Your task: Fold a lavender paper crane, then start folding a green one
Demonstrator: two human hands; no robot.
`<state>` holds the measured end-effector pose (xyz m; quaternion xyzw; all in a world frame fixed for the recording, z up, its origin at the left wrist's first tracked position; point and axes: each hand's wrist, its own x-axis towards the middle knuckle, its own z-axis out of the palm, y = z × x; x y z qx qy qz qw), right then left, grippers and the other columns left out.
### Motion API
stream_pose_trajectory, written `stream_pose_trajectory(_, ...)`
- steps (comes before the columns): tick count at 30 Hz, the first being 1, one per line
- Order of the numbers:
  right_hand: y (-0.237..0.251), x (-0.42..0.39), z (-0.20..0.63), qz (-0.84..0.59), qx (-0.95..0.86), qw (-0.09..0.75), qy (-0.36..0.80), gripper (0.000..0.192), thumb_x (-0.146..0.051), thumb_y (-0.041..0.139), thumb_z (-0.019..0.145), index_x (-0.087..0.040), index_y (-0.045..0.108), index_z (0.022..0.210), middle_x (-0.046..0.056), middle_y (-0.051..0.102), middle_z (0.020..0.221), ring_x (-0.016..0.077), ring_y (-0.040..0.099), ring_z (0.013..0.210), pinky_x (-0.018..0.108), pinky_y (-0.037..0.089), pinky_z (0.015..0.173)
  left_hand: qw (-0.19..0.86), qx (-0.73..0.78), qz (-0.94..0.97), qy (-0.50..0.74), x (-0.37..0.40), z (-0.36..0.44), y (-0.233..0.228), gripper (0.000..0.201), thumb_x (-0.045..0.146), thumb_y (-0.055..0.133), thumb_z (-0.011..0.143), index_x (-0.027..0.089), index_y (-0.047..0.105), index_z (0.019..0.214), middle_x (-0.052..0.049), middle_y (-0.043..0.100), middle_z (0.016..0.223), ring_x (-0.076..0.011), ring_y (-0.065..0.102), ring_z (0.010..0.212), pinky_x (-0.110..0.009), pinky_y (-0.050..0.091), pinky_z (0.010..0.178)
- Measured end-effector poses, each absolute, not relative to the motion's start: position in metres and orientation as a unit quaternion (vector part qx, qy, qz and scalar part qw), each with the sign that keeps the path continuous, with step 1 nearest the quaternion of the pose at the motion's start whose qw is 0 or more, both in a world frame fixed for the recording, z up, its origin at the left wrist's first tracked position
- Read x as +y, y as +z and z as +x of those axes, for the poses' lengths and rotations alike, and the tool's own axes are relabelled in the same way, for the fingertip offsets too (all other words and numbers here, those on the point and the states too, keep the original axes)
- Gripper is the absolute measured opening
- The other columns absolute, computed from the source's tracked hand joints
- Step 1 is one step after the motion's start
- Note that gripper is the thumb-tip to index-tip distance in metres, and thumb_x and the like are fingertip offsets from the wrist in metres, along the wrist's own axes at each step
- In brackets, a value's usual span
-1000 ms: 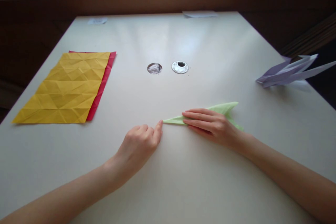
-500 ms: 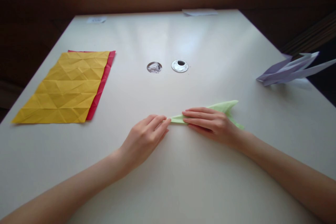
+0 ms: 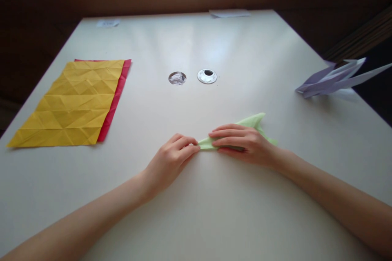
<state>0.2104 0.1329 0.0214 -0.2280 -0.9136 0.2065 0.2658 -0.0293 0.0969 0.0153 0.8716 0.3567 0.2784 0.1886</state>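
A light green folded paper piece (image 3: 252,122), long and pointed, lies on the white table (image 3: 214,204) in front of me. My right hand (image 3: 241,143) presses flat on its middle, fingers stretched to the left. My left hand (image 3: 171,159) pinches the piece's left tip between thumb and fingers. The middle of the green paper is hidden under my right hand.
A creased yellow sheet (image 3: 70,104) lies on a red sheet (image 3: 118,89) at the left. Two round metal grommets (image 3: 207,76) sit in the table's middle. A lilac folded paper model (image 3: 333,79) rests at the right edge. Small items stand on the far ledge.
My left hand moved right and closed on the green paper's left tip, which now looks shorter. My right hand stayed pressed on the paper.
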Motion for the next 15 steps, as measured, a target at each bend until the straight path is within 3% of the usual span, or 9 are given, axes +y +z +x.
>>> stream_pose_trajectory(9,0.022,0.132,0.211,-0.231,-0.909,0.283,0.201,0.009,-0.011,0.059,0.078,-0.017,0.065,0.083,0.008,0.068,0.098,0.0166,0.060,0.096,0.030,0.053,0.082,0.156,0.344,0.887,0.266,0.096,-0.029,0.015,0.017,0.011,0.044,0.087,0.016,0.058,0.096,-0.006,0.062,0.097,-0.0145,0.052,0.086,-0.026,0.048,0.074)
stream_pose_trajectory(15,0.022,0.130,0.211,-0.224,-0.918,0.285,0.162,0.009,-0.012,0.056,0.080,-0.017,0.063,0.083,0.007,0.068,0.099,0.0169,0.060,0.098,0.031,0.053,0.083,-0.062,0.301,0.936,0.171,0.083,-0.025,0.022,0.023,0.004,0.043,0.084,0.005,0.056,0.103,-0.012,0.061,0.103,-0.0201,0.054,0.088,-0.031,0.049,0.069)
